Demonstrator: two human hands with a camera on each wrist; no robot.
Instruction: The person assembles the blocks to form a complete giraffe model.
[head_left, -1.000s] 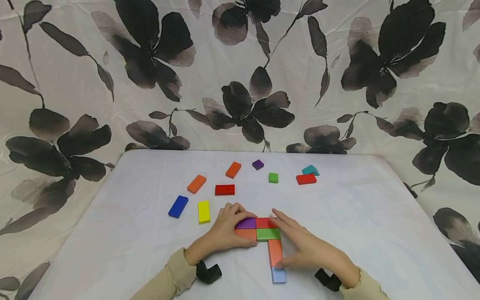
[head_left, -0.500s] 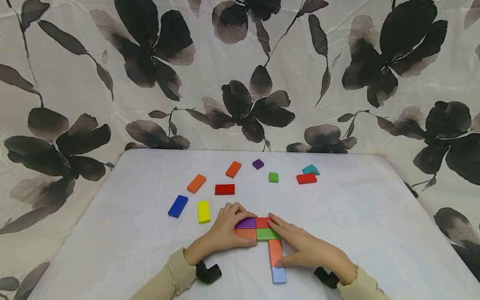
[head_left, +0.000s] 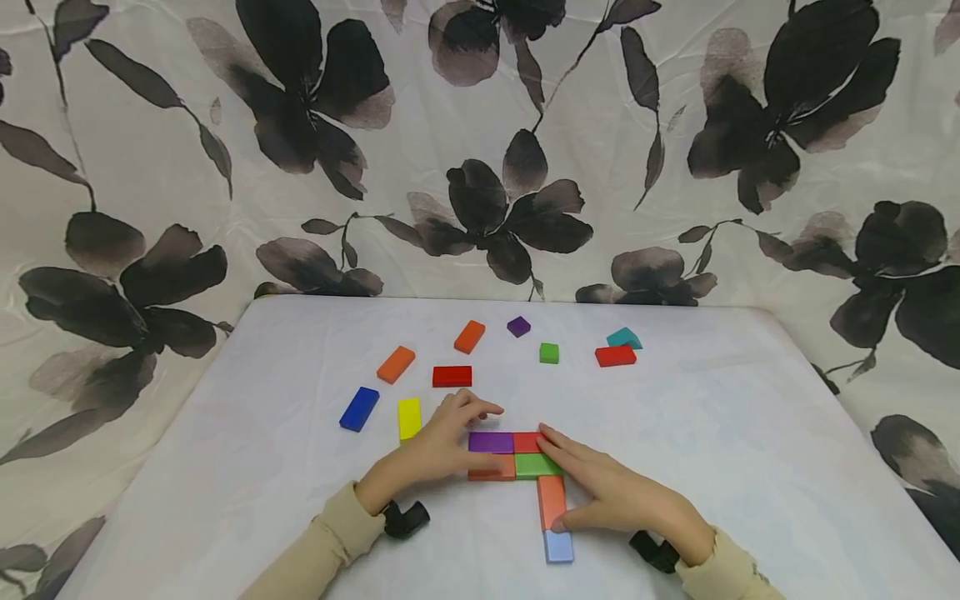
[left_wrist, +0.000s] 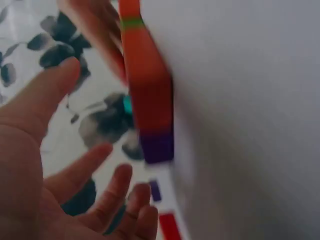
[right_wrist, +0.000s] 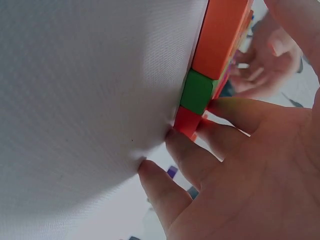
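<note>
Flat wooden blocks lie joined on the white table: a purple block (head_left: pixel 491 442) and a red block (head_left: pixel 526 442) behind, an orange block (head_left: pixel 491 476) and a green block (head_left: pixel 535 465) in front. Below the green one, a second orange block (head_left: pixel 551 498) and a light blue block (head_left: pixel 558 548) run toward the person. My left hand (head_left: pixel 441 442) hovers at the left end, fingers spread; the left wrist view shows its fingers (left_wrist: pixel 102 212) apart from the blocks. My right hand (head_left: pixel 626 492) rests straight fingers against the red and green blocks' right side, thumb by the lower orange block.
Loose blocks lie farther back: blue (head_left: pixel 359 409), yellow (head_left: pixel 409 417), orange (head_left: pixel 395 365), another orange (head_left: pixel 469 337), red (head_left: pixel 452 377), purple (head_left: pixel 519 327), green (head_left: pixel 549 353), and a red one (head_left: pixel 615 356) by a teal one (head_left: pixel 625 337). A floral cloth (head_left: pixel 480 125) hangs behind the table.
My left hand has let go of the purple and orange blocks and drawn back slightly to the left. My right fingers came in against the red and green blocks and stay there.
</note>
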